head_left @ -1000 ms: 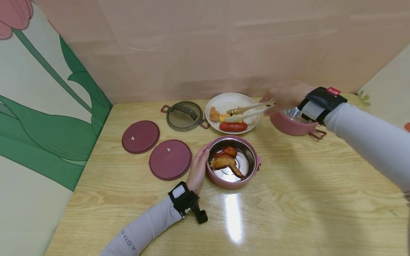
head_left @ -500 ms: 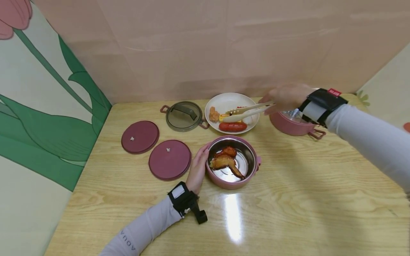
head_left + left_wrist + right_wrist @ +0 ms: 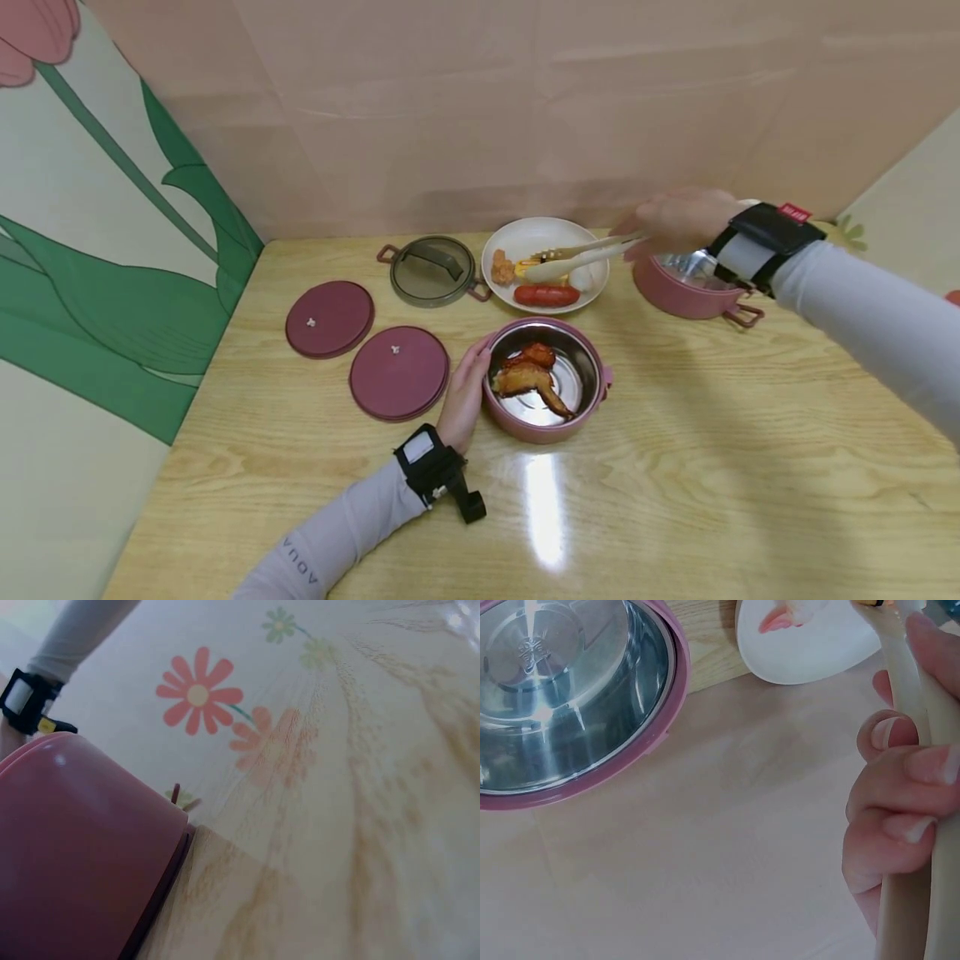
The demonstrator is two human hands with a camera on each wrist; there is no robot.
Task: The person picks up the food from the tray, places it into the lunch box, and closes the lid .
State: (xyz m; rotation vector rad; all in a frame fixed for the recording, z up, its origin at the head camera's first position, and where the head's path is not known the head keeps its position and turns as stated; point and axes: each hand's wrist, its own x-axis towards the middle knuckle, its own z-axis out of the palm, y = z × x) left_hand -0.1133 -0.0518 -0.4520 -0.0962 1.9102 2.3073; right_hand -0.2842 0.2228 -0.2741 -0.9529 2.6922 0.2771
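Observation:
My right hand grips beige tongs, whose tips are over the white plate around a yellow food piece. In the right wrist view, fingers curl round the tongs' arms. A red sausage, an orange-brown fried piece and a white piece lie on the plate. Straight fingers of my left hand rest along the left side of a pink pot. Brown roasted chicken wing pieces lie inside its steel bowl. The left wrist view shows only the pot's outer wall.
Behind and right stands another pink pot with a steel interior, partly under my right forearm. Two maroon discs lie at left on the wooden table. A smoky see-through lid with pink handles lies left of the plate.
My right hand and wrist have shifted slightly right and up, and the tongs' lower arm has risen a little over the plate. My left hand and the pot have stayed put.

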